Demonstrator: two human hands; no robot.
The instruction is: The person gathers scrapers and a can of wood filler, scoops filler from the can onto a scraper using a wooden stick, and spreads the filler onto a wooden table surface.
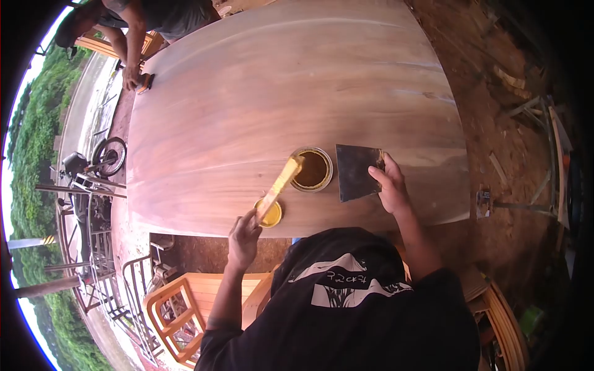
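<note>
Can (331, 168) stands open and upright on the desk (297, 86), near the edge closest to the person, with brown paste (313, 168) inside and residue around its rim. Left hand (244, 240): the fingers pinch the lower end of a flat wooden stick (279, 184). The stick slants toward the can, its coated upper end at the left side of the rim; whether it touches the rim cannot be determined. A small yellow container (280, 216) lies below the stick, near the left hand and just beside the desk's near edge. Right hand (391, 183): the fingers grip a flat black plate (357, 175) at its right side, thumb on the upper face, the other fingers largely hidden. The plate is held just beside the can, on its right. Work status: the can is open, the stick's end is coated, and the plate has yellow-brown smears at its upper right corner. No mound of paste is discernible on the plate's broad dark face, and no fresh patch of paste can be made out on the desk's wood, which shows pale streaks and a few darker marks. Judged from these signs, work with the paste is at an early stage; the quantity left to do cannot be read from this view. At the far left corner, a co-worker (176, 18) leans in, one hand (131, 76) on an orange-and-black tool (145, 83) at the desk's edge.
</note>
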